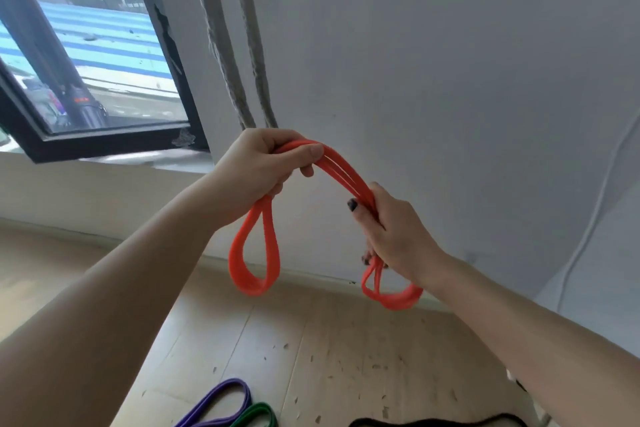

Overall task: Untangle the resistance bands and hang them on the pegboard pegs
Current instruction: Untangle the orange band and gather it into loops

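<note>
— Holding, item one: orange resistance band, folded into several strands. Left hand has its fingers curled round one end of the bundle; right hand has its fingers curled round the other. Both grip it, neither is slack.

— Lie of the band?

— Long axis runs hand to hand, arching from the left hand, higher and farther out, down to the right hand, lower and closer in. One loop hangs below the left hand, a smaller loop below the right.

— Remaining stock?

— Below both hands, on the wooden floor: purple band, green band touching it, black band at the bottom edge under the right forearm.

— Pegboard?

— No pegs are visible. White wall panel lies beyond the hands; window beyond the left arm. I judge the next move must lift the band up or aside, left hand leading as it is already higher.

— Labels, writing?

— None legible on any band.
</note>
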Demonstrator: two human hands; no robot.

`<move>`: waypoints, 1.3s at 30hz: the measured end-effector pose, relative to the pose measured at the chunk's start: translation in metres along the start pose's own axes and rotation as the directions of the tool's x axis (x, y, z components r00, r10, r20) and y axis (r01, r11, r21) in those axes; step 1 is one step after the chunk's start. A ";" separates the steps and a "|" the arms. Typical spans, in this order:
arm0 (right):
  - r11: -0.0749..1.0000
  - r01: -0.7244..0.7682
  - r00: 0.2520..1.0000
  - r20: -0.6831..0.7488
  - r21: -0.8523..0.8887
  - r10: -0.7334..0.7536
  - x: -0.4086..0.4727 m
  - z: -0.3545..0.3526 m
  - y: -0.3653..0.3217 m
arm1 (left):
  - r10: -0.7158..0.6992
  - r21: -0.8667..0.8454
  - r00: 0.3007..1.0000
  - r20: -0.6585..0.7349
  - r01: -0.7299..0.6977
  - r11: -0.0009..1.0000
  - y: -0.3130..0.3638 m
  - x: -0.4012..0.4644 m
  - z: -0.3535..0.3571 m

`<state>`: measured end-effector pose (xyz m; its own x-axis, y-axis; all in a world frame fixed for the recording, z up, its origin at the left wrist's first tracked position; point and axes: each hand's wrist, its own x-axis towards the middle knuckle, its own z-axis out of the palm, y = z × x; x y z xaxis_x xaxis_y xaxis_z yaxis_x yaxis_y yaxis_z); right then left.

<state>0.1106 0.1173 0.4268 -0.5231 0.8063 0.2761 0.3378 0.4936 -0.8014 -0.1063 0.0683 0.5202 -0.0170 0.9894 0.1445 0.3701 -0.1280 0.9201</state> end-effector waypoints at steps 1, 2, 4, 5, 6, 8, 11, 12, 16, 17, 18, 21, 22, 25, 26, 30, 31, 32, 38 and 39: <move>1.000 0.010 1.000 -0.006 -0.015 -0.010 0.010 -0.012 -0.013 | 0.000 -0.004 1.000 -0.008 0.000 1.000 0.016 0.009 -0.007; 1.000 0.009 1.000 -0.009 -0.019 -0.009 0.019 -0.025 -0.028 | -0.004 -0.010 1.000 -0.014 0.003 1.000 0.034 0.018 -0.014; 1.000 -0.022 1.000 -0.003 0.001 0.022 0.040 -0.054 -0.060 | -0.014 -0.013 1.000 -0.010 0.014 1.000 0.074 0.035 -0.031; 0.999 -0.031 0.999 0.009 0.011 0.031 0.045 -0.065 -0.072 | -0.010 -0.010 1.000 0.000 0.010 1.000 0.088 0.040 -0.037; 0.999 -0.028 0.999 0.018 0.030 0.027 0.050 -0.075 -0.086 | -0.004 -0.010 1.000 0.008 0.004 1.000 0.103 0.046 -0.043; 0.998 -0.035 0.999 0.008 0.058 0.034 0.066 -0.101 -0.120 | -0.011 -0.020 1.000 0.020 0.012 1.000 0.142 0.059 -0.059; 0.996 -0.044 0.998 -0.032 0.072 0.047 0.084 -0.136 -0.165 | -0.029 -0.009 0.998 0.056 0.030 1.000 0.194 0.076 -0.083; 0.996 -0.045 0.998 -0.037 0.072 0.048 0.090 -0.147 -0.178 | -0.036 -0.006 0.997 0.069 0.037 0.999 0.210 0.081 -0.089; 0.996 -0.049 0.997 -0.061 0.068 0.053 0.112 -0.185 -0.222 | -0.075 0.024 0.994 0.076 0.073 0.997 0.263 0.101 -0.113; 0.996 -0.048 0.996 -0.066 0.069 0.052 0.117 -0.193 -0.233 | -0.085 0.039 0.994 0.075 0.083 0.996 0.274 0.106 -0.118; 0.996 -0.052 0.996 -0.071 0.073 0.057 0.121 -0.200 -0.242 | -0.094 0.056 0.993 0.077 0.090 0.994 0.284 0.111 -0.123; 0.994 -0.085 0.991 -0.096 0.074 0.092 0.134 -0.217 -0.268 | -0.118 0.051 0.987 0.105 0.113 0.992 0.309 0.124 -0.137; 0.993 -0.086 0.988 -0.120 0.082 0.096 0.138 -0.221 -0.275 | -0.125 0.036 0.986 0.112 0.122 0.992 0.316 0.129 -0.140; 0.985 -0.082 0.967 -0.228 0.153 0.115 0.151 -0.229 -0.296 | -0.140 -0.024 0.982 0.126 0.144 0.989 0.333 0.144 -0.148; 0.979 -0.087 0.954 -0.266 0.182 0.134 0.157 -0.230 -0.301 | -0.138 -0.039 0.981 0.138 0.145 0.989 0.337 0.149 -0.151; 0.954 -0.125 0.915 -0.340 0.274 0.217 0.181 -0.235 -0.318 | -0.120 -0.070 0.983 0.139 0.131 0.989 0.346 0.167 -0.161; 0.951 -0.133 0.908 -0.349 0.280 0.230 0.187 -0.237 -0.322 | -0.119 -0.075 0.986 0.120 0.129 0.989 0.348 0.172 -0.162; 0.950 -0.137 0.902 -0.361 0.281 0.237 0.194 -0.239 -0.326 | -0.118 -0.076 0.988 0.099 0.126 0.989 0.349 0.177 -0.163; 0.960 -0.144 0.844 -0.476 0.241 0.246 0.238 -0.251 -0.327 | -0.118 -0.126 0.993 -0.001 0.117 0.985 0.354 0.210 -0.157; 0.961 -0.140 0.836 -0.492 0.238 0.243 0.244 -0.251 -0.323 | -0.121 -0.133 0.992 -0.015 0.118 0.984 0.353 0.216 -0.156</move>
<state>0.0706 0.2360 0.8863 0.0298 0.9545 0.2968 0.2121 0.2841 -0.9350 -0.1241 0.2259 0.9329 -0.0760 0.9964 0.0373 0.2391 -0.0181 0.9708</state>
